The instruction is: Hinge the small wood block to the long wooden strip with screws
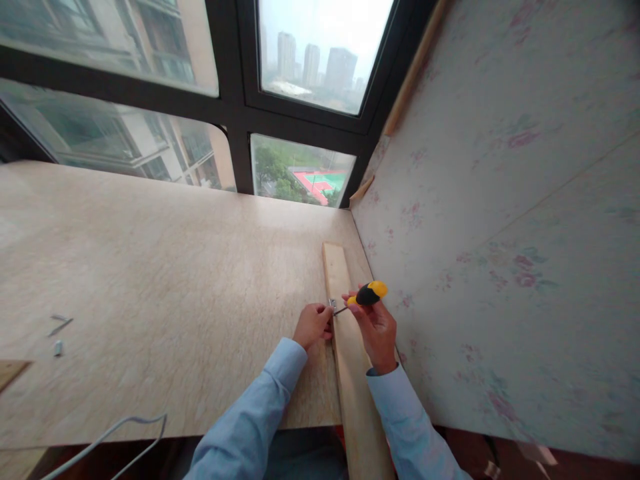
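Your screwdriver (pixel 369 294)'s chunky yellow and black, your right fingers (pixel 354 305) wrapped round it; your left fingers (pixel 327 313) pinch the little silver bracket (pixel 333 304).

No text, label, brand, number or sign can be read on anything in view; the yellow-and-black screwdriver handle (pixel 369 293) shows no lettering clear enough to make out.
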Demonstrator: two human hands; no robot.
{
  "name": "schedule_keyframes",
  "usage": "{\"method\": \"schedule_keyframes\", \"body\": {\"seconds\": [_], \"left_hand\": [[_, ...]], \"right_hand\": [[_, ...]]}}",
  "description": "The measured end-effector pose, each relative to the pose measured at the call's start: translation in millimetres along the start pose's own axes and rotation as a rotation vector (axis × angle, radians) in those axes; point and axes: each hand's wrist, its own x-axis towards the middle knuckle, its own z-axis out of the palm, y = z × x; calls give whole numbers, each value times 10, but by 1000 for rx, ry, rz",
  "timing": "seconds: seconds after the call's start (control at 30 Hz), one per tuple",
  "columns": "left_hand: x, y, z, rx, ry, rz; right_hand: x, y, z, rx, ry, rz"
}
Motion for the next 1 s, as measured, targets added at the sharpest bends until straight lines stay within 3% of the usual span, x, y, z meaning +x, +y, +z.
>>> {"method": "schedule_keyframes", "body": {"seconds": [0.1, 0.27, 0.43, 0.6, 0.83, 1.0], "left_hand": [[0, -13, 2, -9, -4, 4], [34, -61, -4, -9, 4, 18], [44, -80, -6, 2, 8, 19], [32, -67, -6, 7, 6, 36], [36, -72, 0, -3, 13, 39], [39, -76, 0, 12, 15, 57]], "right_hand": [[-2, 25, 26, -48, -23, -64], [43, 111, 32, -44, 83, -101], [102, 99, -17, -79, 206, -47], [137, 3, -46, -249, 266, 3], [160, -67, -56, -249, 130, -1], [174, -132, -66, -281, 139, -13]]}}
